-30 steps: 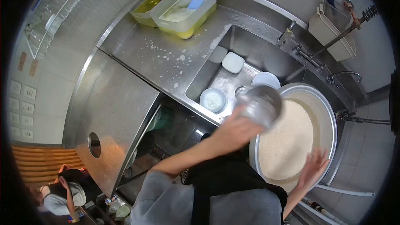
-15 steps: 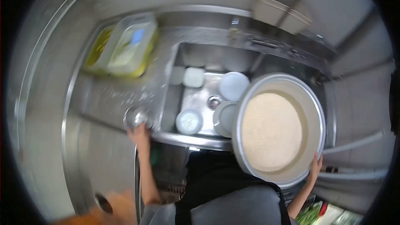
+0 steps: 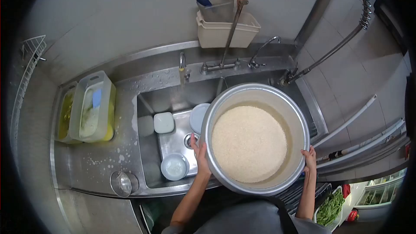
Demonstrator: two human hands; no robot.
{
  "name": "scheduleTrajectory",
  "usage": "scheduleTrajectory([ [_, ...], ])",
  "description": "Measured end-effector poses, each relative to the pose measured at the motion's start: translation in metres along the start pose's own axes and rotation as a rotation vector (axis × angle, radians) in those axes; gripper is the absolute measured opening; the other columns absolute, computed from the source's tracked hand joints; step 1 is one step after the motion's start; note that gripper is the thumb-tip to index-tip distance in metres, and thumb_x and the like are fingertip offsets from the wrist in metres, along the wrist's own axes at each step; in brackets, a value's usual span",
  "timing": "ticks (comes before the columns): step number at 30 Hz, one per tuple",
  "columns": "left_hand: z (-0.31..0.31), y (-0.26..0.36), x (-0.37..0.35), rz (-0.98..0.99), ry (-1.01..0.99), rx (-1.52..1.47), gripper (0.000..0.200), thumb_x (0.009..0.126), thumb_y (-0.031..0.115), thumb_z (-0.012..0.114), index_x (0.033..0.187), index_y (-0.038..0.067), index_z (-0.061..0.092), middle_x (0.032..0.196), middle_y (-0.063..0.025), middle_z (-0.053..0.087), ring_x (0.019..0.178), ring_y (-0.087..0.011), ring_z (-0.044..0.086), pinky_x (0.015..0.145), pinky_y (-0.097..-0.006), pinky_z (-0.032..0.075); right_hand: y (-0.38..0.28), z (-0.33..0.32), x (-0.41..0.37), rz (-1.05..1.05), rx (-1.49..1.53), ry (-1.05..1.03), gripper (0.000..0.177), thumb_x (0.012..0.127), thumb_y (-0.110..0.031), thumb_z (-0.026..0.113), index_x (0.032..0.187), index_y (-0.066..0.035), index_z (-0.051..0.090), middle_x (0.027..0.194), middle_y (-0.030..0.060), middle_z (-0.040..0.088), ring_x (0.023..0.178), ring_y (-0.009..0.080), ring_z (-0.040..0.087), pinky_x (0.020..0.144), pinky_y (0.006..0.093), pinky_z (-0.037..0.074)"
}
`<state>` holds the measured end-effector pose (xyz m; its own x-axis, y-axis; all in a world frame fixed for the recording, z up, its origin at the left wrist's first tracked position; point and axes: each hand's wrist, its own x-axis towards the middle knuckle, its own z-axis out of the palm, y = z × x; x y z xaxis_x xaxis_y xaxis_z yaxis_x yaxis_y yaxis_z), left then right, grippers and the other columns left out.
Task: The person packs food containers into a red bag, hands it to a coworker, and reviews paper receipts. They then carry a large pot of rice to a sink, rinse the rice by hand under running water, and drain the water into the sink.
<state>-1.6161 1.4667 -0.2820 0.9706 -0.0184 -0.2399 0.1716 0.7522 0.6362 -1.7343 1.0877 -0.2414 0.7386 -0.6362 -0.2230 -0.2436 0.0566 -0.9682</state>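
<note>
A large round metal pot (image 3: 208, 117) is held over the right part of the sink, level with its open top facing up. Pale, dry-looking rice grains (image 3: 249, 144) fill much of it. My left hand (image 3: 201, 157) presses on the pot's left side, thumb and fingers along the wall. On the opposite side my right hand (image 3: 309, 158) grips the pot near its rim; the fingertips show at the edge. A shiny metal cup (image 3: 123, 183) stands on the drainboard at lower left, apart from my left hand.
The steel sink (image 3: 147, 147) holds a square white container (image 3: 164, 123), a bowl (image 3: 174, 167) and a pale round dish (image 3: 198, 118). Tubs with yellow liquid (image 3: 94, 108) stand left. Behind are a tap (image 3: 182, 63), a spray hose (image 3: 365, 13) and a cream bin (image 3: 227, 30). Green vegetables (image 3: 331, 206) lie lower right.
My left hand has left the metal cup on the drainboard and moved right onto the pot. My right hand stays on the pot. The camera view has shifted and is sharper.
</note>
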Motion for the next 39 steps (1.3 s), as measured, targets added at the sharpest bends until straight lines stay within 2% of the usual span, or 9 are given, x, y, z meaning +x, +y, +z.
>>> scheduleTrajectory([
  [4, -0.007, -0.004, 0.038, 0.072, 0.040, 0.005, 0.054, 0.090, 0.030, 0.038, 0.135, 0.025, 0.010, 0.128, -0.0127, 0.034, 0.111, -0.0265, 0.044, 0.091, -0.0404, 0.041, 0.006, 0.029, 0.050, -0.026, 0.068, -0.066, 0.034, 0.070, 0.001, 0.053, 0.103, 0.000, 0.044, 0.091, 0.0099, 0.056, 0.081, 0.0175, 0.055, 0.071, 0.0286, 0.045],
  [12, -0.007, 0.010, 0.108, 0.158, 0.074, -0.091, 0.056, 0.090, 0.031, 0.039, 0.137, 0.020, 0.010, 0.135, -0.0148, 0.023, 0.119, -0.0277, 0.034, 0.098, -0.0395, 0.032, -0.007, 0.105, 0.140, -0.050, 0.072, -0.137, 0.031, 0.079, -0.006, 0.057, 0.106, -0.001, 0.043, 0.097, 0.0105, 0.055, 0.087, 0.0161, 0.054, 0.075, 0.0288, 0.044],
  [15, -0.023, 0.017, 0.146, 0.323, 0.071, 0.298, 0.058, 0.090, 0.034, 0.039, 0.137, 0.016, 0.009, 0.136, -0.0159, 0.021, 0.123, -0.0279, 0.028, 0.101, -0.0385, 0.025, -0.005, 0.123, 0.166, -0.061, 0.067, -0.149, 0.033, 0.079, -0.005, 0.057, 0.108, 0.000, 0.042, 0.099, 0.0110, 0.055, 0.088, 0.0167, 0.054, 0.075, 0.0290, 0.044],
  [19, -0.021, 0.091, 0.242, 0.690, 0.161, 1.229, 0.062, 0.090, 0.043, 0.034, 0.137, 0.007, 0.015, 0.140, -0.0204, 0.011, 0.130, -0.0322, 0.012, 0.105, -0.0394, 0.012, -0.004, 0.129, 0.180, -0.007, 0.093, -0.216, 0.032, 0.078, -0.004, 0.056, 0.107, 0.001, 0.042, 0.101, 0.0127, 0.054, 0.091, 0.0180, 0.053, 0.075, 0.0294, 0.045],
  [24, 0.046, 0.117, 0.283, 0.144, -0.100, 1.342, 0.079, 0.083, 0.063, 0.018, 0.134, 0.003, 0.023, 0.141, -0.0221, 0.004, 0.131, -0.0346, 0.002, 0.105, -0.0437, 0.004, -0.002, 0.129, 0.181, -0.027, 0.092, -0.153, 0.034, 0.078, -0.002, 0.055, 0.108, 0.001, 0.039, 0.100, 0.0146, 0.054, 0.086, 0.0186, 0.055, 0.074, 0.0297, 0.046],
  [26, 0.100, 0.099, 0.253, 0.172, -0.020, 1.396, 0.083, 0.081, 0.066, 0.016, 0.130, 0.002, 0.033, 0.142, -0.0214, 0.002, 0.132, -0.0337, 0.002, 0.103, -0.0499, 0.004, -0.002, 0.135, 0.177, -0.032, 0.108, -0.115, 0.036, 0.078, -0.002, 0.055, 0.109, 0.000, 0.038, 0.100, 0.0152, 0.053, 0.085, 0.0191, 0.055, 0.074, 0.0298, 0.046],
  [32, 0.109, 0.092, 0.314, 0.378, 0.111, 1.392, 0.068, 0.082, 0.060, 0.033, 0.118, 0.003, 0.046, 0.132, -0.0254, 0.026, 0.125, -0.0410, 0.019, 0.100, -0.0534, 0.013, -0.018, 0.141, 0.165, -0.022, 0.089, -0.145, 0.037, 0.078, -0.001, 0.055, 0.111, 0.001, 0.037, 0.101, 0.0153, 0.053, 0.086, 0.0200, 0.055, 0.072, 0.0305, 0.047],
  [36, 0.027, 0.086, 0.361, 0.413, 0.595, 1.636, 0.070, 0.066, 0.055, 0.062, 0.109, 0.002, 0.042, 0.108, -0.0195, 0.041, 0.105, -0.0364, 0.041, 0.084, -0.0492, 0.036, -0.007, 0.139, 0.170, -0.042, 0.122, -0.135, 0.028, 0.078, -0.004, 0.057, 0.100, -0.004, 0.041, 0.090, 0.0082, 0.054, 0.078, 0.0145, 0.054, 0.069, 0.0287, 0.046],
  [39, 0.004, 0.068, 0.370, 0.409, 0.598, 1.740, 0.072, 0.059, 0.047, 0.072, 0.106, 0.004, 0.041, 0.108, -0.0190, 0.041, 0.100, -0.0369, 0.044, 0.081, -0.0484, 0.039, -0.005, 0.136, 0.173, -0.061, 0.122, -0.123, 0.029, 0.077, -0.003, 0.057, 0.102, -0.003, 0.041, 0.091, 0.0088, 0.054, 0.080, 0.0151, 0.054, 0.069, 0.0289, 0.046],
])
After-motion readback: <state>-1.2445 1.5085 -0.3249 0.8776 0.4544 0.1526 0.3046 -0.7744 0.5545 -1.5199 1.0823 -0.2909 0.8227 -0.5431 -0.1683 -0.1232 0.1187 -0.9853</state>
